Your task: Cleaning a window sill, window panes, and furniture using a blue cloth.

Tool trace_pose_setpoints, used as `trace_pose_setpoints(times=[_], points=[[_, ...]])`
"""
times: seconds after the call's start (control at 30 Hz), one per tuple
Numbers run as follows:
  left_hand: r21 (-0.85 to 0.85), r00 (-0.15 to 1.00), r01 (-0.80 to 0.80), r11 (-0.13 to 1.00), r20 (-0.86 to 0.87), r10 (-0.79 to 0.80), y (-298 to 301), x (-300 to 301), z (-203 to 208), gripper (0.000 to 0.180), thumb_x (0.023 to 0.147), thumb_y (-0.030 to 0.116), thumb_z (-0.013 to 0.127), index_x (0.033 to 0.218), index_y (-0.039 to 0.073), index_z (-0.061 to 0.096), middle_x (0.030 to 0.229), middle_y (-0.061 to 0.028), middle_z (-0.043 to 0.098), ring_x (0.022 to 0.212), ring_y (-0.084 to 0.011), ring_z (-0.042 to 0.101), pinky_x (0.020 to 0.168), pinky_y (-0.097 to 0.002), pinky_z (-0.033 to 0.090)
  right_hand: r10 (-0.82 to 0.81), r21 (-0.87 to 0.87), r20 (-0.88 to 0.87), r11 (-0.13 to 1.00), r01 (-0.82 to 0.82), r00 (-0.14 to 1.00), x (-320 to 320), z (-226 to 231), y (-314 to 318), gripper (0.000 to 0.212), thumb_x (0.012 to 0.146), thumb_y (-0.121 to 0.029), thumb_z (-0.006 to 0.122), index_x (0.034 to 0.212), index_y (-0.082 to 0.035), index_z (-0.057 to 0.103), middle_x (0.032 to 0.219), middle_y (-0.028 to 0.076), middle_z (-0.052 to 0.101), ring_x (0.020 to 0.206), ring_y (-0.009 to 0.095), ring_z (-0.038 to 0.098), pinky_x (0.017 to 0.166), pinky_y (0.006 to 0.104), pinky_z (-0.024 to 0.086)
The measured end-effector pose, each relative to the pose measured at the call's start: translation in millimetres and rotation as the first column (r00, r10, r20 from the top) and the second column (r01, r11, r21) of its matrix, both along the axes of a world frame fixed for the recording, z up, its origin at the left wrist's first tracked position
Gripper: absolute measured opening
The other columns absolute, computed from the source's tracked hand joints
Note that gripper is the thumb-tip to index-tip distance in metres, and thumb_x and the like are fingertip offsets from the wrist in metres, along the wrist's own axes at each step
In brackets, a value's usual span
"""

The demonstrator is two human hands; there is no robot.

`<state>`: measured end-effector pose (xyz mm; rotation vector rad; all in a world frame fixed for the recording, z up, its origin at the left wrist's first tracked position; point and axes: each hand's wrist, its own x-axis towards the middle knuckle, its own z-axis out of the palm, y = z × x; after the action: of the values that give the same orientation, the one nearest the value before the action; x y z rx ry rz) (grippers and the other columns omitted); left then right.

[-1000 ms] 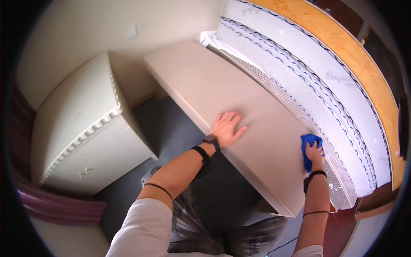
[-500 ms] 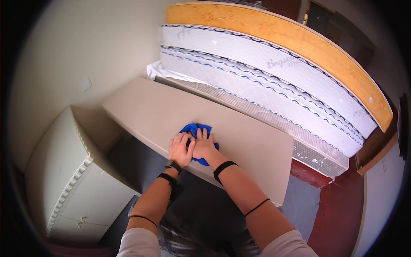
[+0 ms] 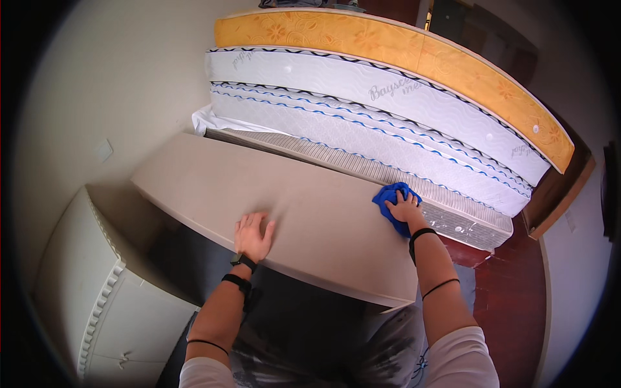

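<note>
A long beige padded panel, maybe a headboard or bed base (image 3: 194, 178), lies across in front of me with a flat, smooth top. My left hand (image 3: 253, 238) rests on its near edge around the middle, fingers spread, holding nothing. Over at the panel's far right corner, my right hand (image 3: 405, 205) presses a crumpled blue cloth (image 3: 386, 197) against the surface. Part of the cloth hangs past the corner beneath my wrist. My right fingers lie over the cloth, covering some of it.
Behind the panel rise stacked mattresses: a yellow one (image 3: 362, 35) on top, white ones (image 3: 297, 71) below, a striped base (image 3: 472, 226) lowest. A cream cabinet (image 3: 71, 246) with scalloped trim stands at left by the wall. Dark red floor (image 3: 498, 291) shows at right.
My right hand has slid the blue cloth from the panel's middle to its far right corner. My left hand has come off the cloth and stayed near the front edge.
</note>
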<state>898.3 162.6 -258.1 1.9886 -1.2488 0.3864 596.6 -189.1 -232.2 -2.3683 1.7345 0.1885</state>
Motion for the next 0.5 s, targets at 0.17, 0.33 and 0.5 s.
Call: trace_pose_setpoints(times=[0.17,0.33,0.5], points=[[0.065,0.999,-0.008,0.998,0.042,0.006,-10,-6,3,0.032,0.094,0.037,0.061,0.108,0.009,0.065,0.108,-0.0091,0.068,0.109,-0.0299,0.057,0.093,-0.0437,0.041,-0.079,0.061,0.054,0.995,0.075,0.995,-22,2,4,0.087,0.093,-0.072,0.038,0.162,-0.023,0.018,0.168,0.02,0.007,0.153,0.045,0.007,0.117,0.0683,0.009],[-0.009,0.997,-0.049,0.999,0.053,0.05,-23,0,-21,0.031,0.096,0.037,0.06,0.106,0.008,0.067,0.105,-0.0109,0.069,0.106,-0.0321,0.059,0.093,-0.0451,0.044,-0.117,-0.056,0.112,0.991,0.124,0.987,19,4,6,0.084,0.093,-0.067,0.041,0.16,-0.018,0.025,0.166,0.023,0.012,0.149,0.054,0.011,0.111,0.0749,0.014],[-0.047,0.996,-0.032,0.998,0.076,0.036,-48,-20,-8,0.031,0.098,0.035,0.058,0.107,0.007,0.068,0.104,-0.0133,0.069,0.105,-0.0348,0.06,0.093,-0.0458,0.046,0.048,-0.074,0.126,0.996,-0.039,0.991,55,5,46,0.083,0.094,-0.065,0.041,0.159,-0.016,0.027,0.165,0.024,0.016,0.149,0.053,0.014,0.112,0.072,0.016]])
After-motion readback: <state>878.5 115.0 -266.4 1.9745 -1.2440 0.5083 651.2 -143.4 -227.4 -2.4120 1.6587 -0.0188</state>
